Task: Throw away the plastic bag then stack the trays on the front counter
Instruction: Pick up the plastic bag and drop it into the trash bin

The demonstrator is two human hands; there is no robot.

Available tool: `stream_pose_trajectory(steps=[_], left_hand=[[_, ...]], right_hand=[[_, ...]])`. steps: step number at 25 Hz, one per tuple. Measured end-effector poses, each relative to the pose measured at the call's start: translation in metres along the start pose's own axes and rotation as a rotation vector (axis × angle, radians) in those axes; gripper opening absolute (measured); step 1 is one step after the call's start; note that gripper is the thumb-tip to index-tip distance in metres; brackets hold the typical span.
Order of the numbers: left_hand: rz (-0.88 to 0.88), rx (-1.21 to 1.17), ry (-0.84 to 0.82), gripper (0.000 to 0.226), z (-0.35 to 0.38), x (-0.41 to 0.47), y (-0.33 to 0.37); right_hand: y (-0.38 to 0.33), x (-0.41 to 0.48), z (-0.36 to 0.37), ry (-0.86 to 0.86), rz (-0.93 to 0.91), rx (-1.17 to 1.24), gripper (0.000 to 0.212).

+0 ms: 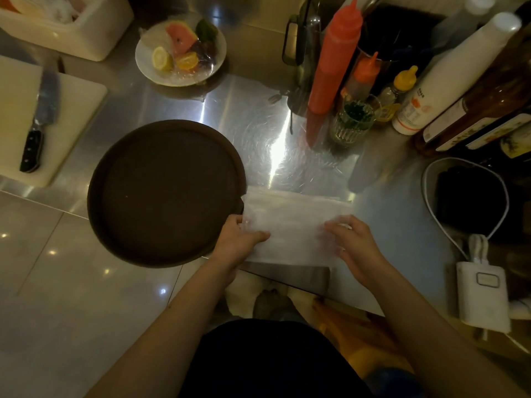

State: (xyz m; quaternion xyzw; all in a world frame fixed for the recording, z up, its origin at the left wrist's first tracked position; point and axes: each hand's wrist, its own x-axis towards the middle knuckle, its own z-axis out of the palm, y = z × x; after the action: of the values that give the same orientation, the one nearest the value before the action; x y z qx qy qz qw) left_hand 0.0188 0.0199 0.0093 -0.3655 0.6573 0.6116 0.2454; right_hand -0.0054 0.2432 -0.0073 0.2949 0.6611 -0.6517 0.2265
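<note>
A flat, clear, rectangular plastic bag (293,225) lay at the near edge of a shiny stainless-steel bench (247,116), its near end reaching the bench's edge. The left hand (240,238) pinched the bag's left side, thumb on top. The right hand (349,242) gripped the bag's right side with fingers curled over the film. Touching the bag's left edge sat a round, dark brown tray (165,193) with a raised rim, bare on top, its near part jutting past the bench edge over a pale tiled floor (57,282).

Beyond the tray stood a white plate (181,53) of cut fruit under cling film: watermelon, lemon and orange. To the far left, a black-handled kitchen knife (38,122) rested on a cream cutting board (34,116), with a cream plastic tub (69,24) behind it. To the right of the bench stood a tall red squeeze bottle (333,67), a smaller orange squeeze bottle (363,77), a yellow-capped bottle (400,84), a glass of chopped green herbs (355,119), a white bottle (448,76) and a dark brown glass bottle (488,101). Near the right edge, a white charger (482,294) lay with its cable (448,196) looped.
</note>
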Motion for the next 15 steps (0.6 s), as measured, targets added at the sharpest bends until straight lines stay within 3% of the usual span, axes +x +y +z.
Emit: stream_pose_trajectory(steps=[4,9,15], left_hand=[[0.031,-0.145,-0.017,0.058,-0.024,-0.013,-0.002],[0.103,-0.325,-0.071,0.043,-0.084,-0.031,-0.016],[0.187,-0.539,0.031,0.044,-0.195,-0.064,-0.057]], right_hand=[[-0.015,-0.016,0.018,-0.016,-0.056,0.023,0.012],[-0.026,-0.040,0.066,-0.074,-0.118,0.043,0.017],[-0.029,-0.085,0.170,-0.291,-0.177,-0.082,0.028]])
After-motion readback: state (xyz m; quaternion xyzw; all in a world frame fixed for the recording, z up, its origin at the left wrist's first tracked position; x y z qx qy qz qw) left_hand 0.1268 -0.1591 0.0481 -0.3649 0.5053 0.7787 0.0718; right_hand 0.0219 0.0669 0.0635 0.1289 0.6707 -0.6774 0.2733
